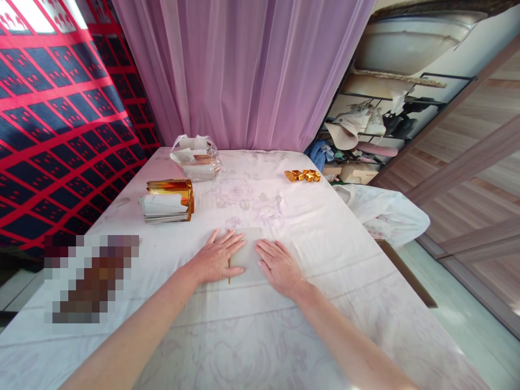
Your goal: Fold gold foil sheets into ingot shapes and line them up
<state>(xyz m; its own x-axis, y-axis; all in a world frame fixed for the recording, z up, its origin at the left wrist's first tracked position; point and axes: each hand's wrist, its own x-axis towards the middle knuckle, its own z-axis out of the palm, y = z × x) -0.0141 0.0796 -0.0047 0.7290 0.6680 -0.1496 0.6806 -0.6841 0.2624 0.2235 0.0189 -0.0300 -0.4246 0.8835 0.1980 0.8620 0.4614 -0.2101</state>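
Observation:
A pale square paper sheet (248,250) with a gold edge along its left side lies flat on the white cloth-covered table (325,227). My left hand (217,255) rests palm down on the sheet's left part, fingers spread. On the sheet's right edge sits my right hand (280,265), also flat with fingers apart. Neither hand grips anything.
A stack of gold-and-white paper sheets (168,201) sits at the left. Behind it is a clear plastic bag (195,158) of papers. Folded gold pieces (303,175) lie at the far right. A white bag (385,214) hangs off the right edge. A pink curtain (244,70) hangs behind.

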